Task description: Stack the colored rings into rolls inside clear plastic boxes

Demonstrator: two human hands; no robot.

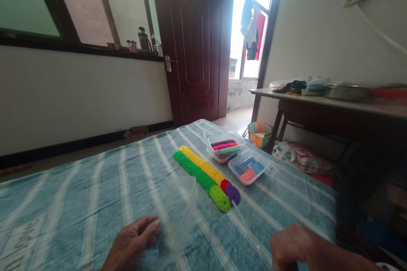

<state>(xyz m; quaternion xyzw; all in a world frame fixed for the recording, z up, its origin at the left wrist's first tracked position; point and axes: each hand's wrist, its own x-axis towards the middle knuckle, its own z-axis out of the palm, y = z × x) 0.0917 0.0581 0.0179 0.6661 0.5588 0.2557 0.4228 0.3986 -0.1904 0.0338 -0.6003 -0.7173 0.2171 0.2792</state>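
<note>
My left hand lies low on the striped blue cloth, its fingers curled against the edge of a clear plastic box. My right hand sits at the bottom right with its fingers bent under; what they hold is hidden. Beyond the hands lie two rows of joined toy discs: a green row and a yellow row, ending in red and purple discs. Two clear tubs hold coloured pieces: one with pink sticks, one with orange and blue pieces.
A clear lid rests on the cloth at the right. A dark wooden table with a metal bowl and bags stands right of the bed. A dark door and a bright doorway are ahead.
</note>
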